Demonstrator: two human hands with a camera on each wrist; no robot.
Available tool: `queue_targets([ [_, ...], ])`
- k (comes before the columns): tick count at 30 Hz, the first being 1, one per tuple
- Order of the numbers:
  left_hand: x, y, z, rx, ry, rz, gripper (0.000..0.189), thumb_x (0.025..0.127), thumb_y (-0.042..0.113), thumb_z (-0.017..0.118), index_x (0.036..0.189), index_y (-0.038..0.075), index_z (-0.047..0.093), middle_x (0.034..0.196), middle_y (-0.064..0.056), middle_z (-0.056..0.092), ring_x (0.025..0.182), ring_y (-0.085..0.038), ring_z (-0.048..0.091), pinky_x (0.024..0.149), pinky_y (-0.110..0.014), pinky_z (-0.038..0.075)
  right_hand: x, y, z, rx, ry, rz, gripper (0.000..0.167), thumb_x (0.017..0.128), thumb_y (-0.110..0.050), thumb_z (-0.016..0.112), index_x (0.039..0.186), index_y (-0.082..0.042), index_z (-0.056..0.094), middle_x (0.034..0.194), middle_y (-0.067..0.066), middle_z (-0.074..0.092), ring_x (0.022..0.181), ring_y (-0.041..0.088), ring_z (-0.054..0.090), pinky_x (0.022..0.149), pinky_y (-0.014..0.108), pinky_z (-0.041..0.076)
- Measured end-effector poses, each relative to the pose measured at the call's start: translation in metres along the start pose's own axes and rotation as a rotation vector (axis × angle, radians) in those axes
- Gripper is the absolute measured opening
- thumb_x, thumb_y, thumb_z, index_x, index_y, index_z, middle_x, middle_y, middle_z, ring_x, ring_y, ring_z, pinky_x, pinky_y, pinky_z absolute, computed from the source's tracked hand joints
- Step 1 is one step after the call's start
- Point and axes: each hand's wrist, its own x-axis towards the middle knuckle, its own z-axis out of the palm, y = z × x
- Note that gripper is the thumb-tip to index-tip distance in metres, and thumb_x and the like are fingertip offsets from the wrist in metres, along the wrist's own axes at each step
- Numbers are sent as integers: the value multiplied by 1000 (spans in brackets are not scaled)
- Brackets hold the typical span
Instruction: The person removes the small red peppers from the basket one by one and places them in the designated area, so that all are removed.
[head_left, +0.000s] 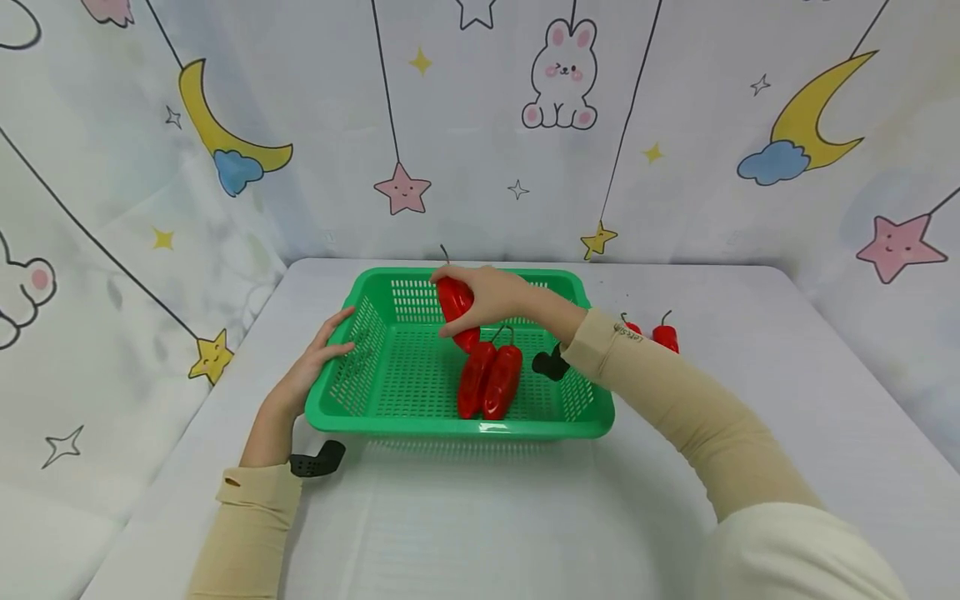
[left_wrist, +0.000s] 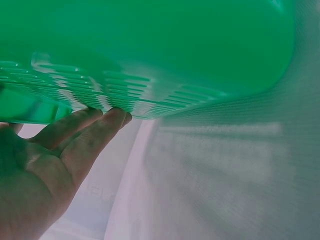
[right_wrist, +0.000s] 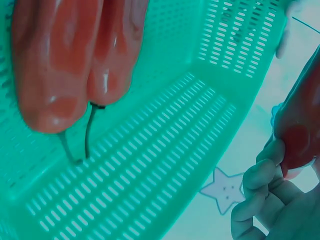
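My right hand [head_left: 491,293] pinches a long, glossy red pepper [head_left: 457,302] between thumb and fingers, its stem pointing up, over the back of a green plastic basket [head_left: 450,427]. Below it two more red peppers [head_left: 474,381] lie side by side in the basket, with thin dark stems. The right wrist view shows the held pepper [right_wrist: 300,125] at the right edge, above the basket's rim. At the basket's left side my left hand [head_left: 309,367] holds the rim, two digits reaching over it. In the left wrist view other fingers [left_wrist: 95,137] lie against the outer wall.
Right of the basket, two red peppers [head_left: 664,336] lie on the white table [head_left: 480,517], partly hidden by my right sleeve. Behind the table hangs a pale cloth [head_left: 480,125] printed with stars, moons and a rabbit. A black wrist device [head_left: 318,460] sits at each wrist.
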Motion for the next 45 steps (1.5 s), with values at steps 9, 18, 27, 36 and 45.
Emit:
queue_targets([
  [9,-2,0,0,17,11,-5,59,99,23,37,148,30,6,151,-5,-4,126,-37,23,85,-36,39,-19,11,-11,19,12,-22,70,72,-48,71,131,-28,39,110,0,52,97,16,50,69,27,49],
  [18,-1,1,-1,15,7,2,59,98,23,38,148,29,6,151,-4,-4,126,-37,22,86,-37,38,-46,26,-25,72,47,-24,66,75,-39,72,131,-26,40,110,4,53,97,20,51,68,30,50],
  [27,-1,0,-1,24,22,2,59,98,22,39,148,28,8,151,-1,-7,131,-36,14,94,-48,29,-73,48,-35,132,91,13,68,73,-32,75,131,-26,40,114,5,49,104,23,47,69,33,51],
  [36,3,-1,-1,24,25,3,58,98,22,38,148,28,10,151,0,-9,130,-35,14,94,-46,29,-98,67,-38,118,137,54,71,71,-30,78,131,-25,40,114,6,50,103,26,48,68,35,52],
  [45,0,0,-1,2,12,-1,58,98,23,38,148,27,9,151,-2,-5,123,-35,23,84,-31,40,-118,82,-45,151,157,97,72,71,-26,78,132,-25,39,114,7,51,102,27,50,67,37,52],
])
